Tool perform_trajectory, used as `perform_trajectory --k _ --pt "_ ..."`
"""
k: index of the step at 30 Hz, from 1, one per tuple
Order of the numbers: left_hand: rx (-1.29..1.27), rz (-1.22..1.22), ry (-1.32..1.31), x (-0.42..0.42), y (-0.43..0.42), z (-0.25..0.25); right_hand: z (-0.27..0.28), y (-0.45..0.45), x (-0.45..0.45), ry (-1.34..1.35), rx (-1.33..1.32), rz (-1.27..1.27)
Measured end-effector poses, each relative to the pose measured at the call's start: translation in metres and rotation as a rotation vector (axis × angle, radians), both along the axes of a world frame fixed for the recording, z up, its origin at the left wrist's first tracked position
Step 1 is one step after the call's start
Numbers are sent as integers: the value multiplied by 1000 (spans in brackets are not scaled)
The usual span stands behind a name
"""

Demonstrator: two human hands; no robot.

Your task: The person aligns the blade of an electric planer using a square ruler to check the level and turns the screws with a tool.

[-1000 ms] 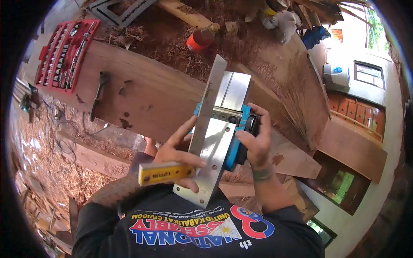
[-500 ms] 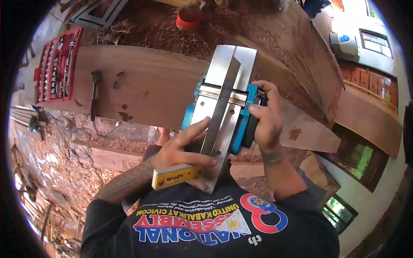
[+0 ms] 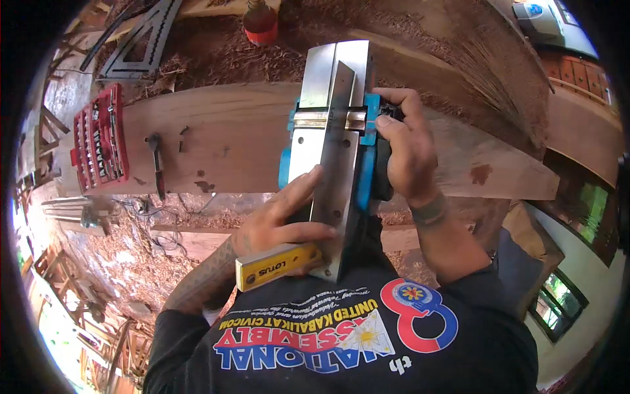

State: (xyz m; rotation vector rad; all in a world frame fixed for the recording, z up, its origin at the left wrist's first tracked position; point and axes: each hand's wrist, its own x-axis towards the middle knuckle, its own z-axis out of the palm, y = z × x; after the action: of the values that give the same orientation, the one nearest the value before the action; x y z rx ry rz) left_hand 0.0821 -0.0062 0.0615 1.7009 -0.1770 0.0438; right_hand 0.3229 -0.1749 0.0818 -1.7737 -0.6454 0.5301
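My left hand is closed around a square near its yellow LOTUS handle. The square's metal blade runs lengthwise over the upturned metal sole of a blue power planer, crossing the cutter slot; its exact contact with the sole is unclear. My right hand grips the planer's right side, thumb near the slot and fingers partly hidden behind the body. The planer is held in front of my black shirt, its narrower plate pointing away from me.
Behind the planer lies a long wooden board. On it are a ratchet wrench, small bolts and a red socket set. Farther back are a metal framing square and a red-based bottle. Wood shavings cover the ground.
The square's blade has shifted from the planer's left edge to over the middle of its sole. The planer now faces the camera more squarely. Both hands keep their holds, and the view has shifted.
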Motion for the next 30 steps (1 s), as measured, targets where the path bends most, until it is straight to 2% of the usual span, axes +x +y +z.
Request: perform_trajectory --k 10,13,16,19,21,23,25,28,30 --pt "84 -24 -54 8 1 -4 -1 -1 1 23 18 10" --pt "62 6 -78 7 -2 -4 3 3 -5 129 59 -28" --pt "52 22 -94 5 -5 -7 -3 3 -3 34 58 -14" --pt "68 0 -95 4 -3 -9 0 3 -5 143 54 -36" --pt "58 -7 -73 2 -2 -7 4 5 -6 109 32 -25" --pt "-140 -23 128 -6 -7 -11 5 5 -6 90 13 -18" --pt "-176 -31 138 -6 -8 -13 5 4 -5 87 1 -14" --pt "-41 -28 -38 -1 -5 -13 6 4 -4 101 6 -13" --pt "-27 -18 -44 1 -5 -11 5 4 -3 86 7 -7"
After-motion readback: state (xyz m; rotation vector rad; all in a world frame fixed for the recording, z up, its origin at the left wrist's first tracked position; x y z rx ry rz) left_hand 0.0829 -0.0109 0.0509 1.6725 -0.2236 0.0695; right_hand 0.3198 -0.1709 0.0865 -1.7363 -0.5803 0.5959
